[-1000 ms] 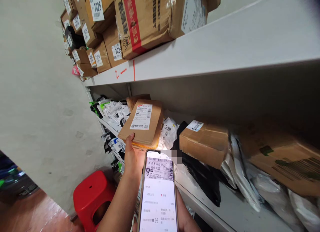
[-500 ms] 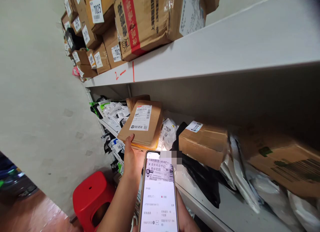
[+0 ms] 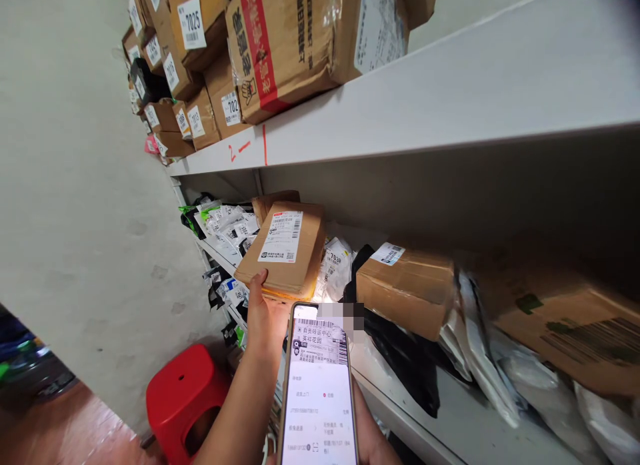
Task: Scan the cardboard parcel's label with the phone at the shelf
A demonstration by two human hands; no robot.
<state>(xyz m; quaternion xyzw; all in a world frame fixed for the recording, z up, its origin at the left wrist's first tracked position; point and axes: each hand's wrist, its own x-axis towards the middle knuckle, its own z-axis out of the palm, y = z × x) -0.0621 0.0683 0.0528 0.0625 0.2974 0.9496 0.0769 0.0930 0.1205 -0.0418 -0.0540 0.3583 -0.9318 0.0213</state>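
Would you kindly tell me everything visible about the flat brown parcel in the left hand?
The parcel is flat, brown and apparently cardboard, and looks closed. Its upper face, tilted toward the camera, bears a white label with barcodes, print and a QR code. The left hand holds its near edge, thumb on top, below the upper shelf. A yellow layer shows beneath it; whether that is separate, I cannot tell.
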